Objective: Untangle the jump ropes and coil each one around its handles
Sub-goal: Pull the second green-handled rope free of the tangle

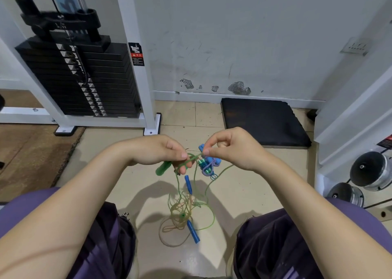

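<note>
My left hand (158,150) grips a green handle (163,168) and a loop of thin green rope (186,162). Just to its right, my right hand (232,148) pinches the green rope beside a bundled blue-and-white rope with light blue handles (209,164). That bundle hangs between the two hands. Green and beige cords (184,208) drop in a tangle to the floor between my knees. Two blue handles sit in the tangle, one hanging (188,184) and one lying on the floor (193,232).
A weight-stack machine (84,77) with a white frame stands at the back left. A black pad (263,121) lies against the wall at the back right. Chrome dumbbells (370,171) sit at the right. Beige floor tiles (118,164) surround the tangle.
</note>
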Tool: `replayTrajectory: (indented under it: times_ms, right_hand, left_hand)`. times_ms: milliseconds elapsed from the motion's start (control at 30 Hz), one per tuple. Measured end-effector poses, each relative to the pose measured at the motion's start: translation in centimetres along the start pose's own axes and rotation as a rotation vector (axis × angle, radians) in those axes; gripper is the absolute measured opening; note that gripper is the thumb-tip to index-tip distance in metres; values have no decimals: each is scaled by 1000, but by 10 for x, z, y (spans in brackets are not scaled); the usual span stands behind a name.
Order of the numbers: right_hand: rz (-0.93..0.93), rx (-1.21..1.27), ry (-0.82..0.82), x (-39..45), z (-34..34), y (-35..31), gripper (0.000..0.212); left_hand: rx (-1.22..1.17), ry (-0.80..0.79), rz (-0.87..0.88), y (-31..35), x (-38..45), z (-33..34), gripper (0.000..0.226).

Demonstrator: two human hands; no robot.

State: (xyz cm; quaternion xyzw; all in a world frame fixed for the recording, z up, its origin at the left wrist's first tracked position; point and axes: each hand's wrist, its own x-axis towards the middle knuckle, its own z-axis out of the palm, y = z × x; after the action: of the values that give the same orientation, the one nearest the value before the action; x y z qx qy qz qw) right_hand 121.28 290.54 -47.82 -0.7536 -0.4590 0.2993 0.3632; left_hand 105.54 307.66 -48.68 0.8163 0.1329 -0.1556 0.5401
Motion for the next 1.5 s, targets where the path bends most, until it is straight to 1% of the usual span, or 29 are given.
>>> replayTrajectory:
  times_ms: [67, 133, 233, 300, 333, 400, 467, 533, 600, 700, 767, 833, 900, 967, 1033, 1133, 1267, 1367, 1400, 1433, 1500]
  right_hand:
    - [-17, 58, 98, 1, -1, 3, 7]
    - [-28, 145, 152, 1, -2, 4, 9]
    - [-23, 328, 89, 1, -1, 0, 8]
    - [-16, 434, 8, 1, 3, 0, 21]
    - [-17, 424, -28, 0, 6, 0, 25]
    - [-30, 277, -73, 0, 9, -1, 27]
    - [-34, 143, -76, 0, 8, -4, 19]
    - [-29, 108, -54, 1, 5, -4, 10]
    - [-34, 154, 15, 1, 3, -1, 5]
    - [-71, 356, 149, 2, -1, 2, 7]
    - [-86, 441, 185, 3, -4, 2, 6]
    - [-74, 455, 159, 3, -5, 2, 3]
    - [-48, 426, 100, 2, -3, 3, 12]
    - [-23, 419, 34, 1, 1, 3, 23]
    - [-19, 399, -9, 1, 7, 2, 24]
    - [-38, 280, -18, 2, 13, 1, 17]
    - [-33, 29, -5, 1, 10, -4, 9]
    - [-54, -163, -40, 0, 7, -3, 6]
    - [-65, -165, -41, 0, 7, -4, 4]
    - [-81, -116, -25, -1, 6, -4, 3]
    - [-100, 94, 63, 0, 5, -3, 2]
  left_hand:
    - [28, -21, -30, -6, 2, -2, 27]
    - [2, 24, -20, -10, 6, -2, 30]
    - [-131, 102, 31, -8, 10, 0, 28]
    - [-237, 146, 81, -4, 13, 6, 27]
    - [-279, 159, 111, -3, 14, 9, 26]
    - [-282, 182, 147, 2, 15, 13, 25]
    - [-241, 184, 151, 4, 13, 11, 25]
    - [-201, 142, 142, 3, 10, 7, 27]
    - [-144, 77, 102, 0, 8, 3, 28]
    - [-35, -7, 17, -10, 11, 3, 30]
    - [45, -9, -39, -16, 13, 3, 30]
    - [74, 70, -54, -18, 14, 3, 30]
    - [54, 152, -19, -16, 14, 4, 30]
    - [-68, 185, 47, -10, 14, 8, 27]
    - [-194, 206, 102, -4, 14, 12, 25]
    - [-222, 204, 143, 0, 14, 14, 25]
    - [-135, 86, 129, -2, 11, 10, 28]
    - [-143, 77, 116, -5, 10, 6, 30]
    - [-156, 88, 117, -6, 10, 4, 30]
    - [-168, 96, 116, -6, 10, 3, 29]
    - [-161, 88, 98, -6, 9, 3, 29]
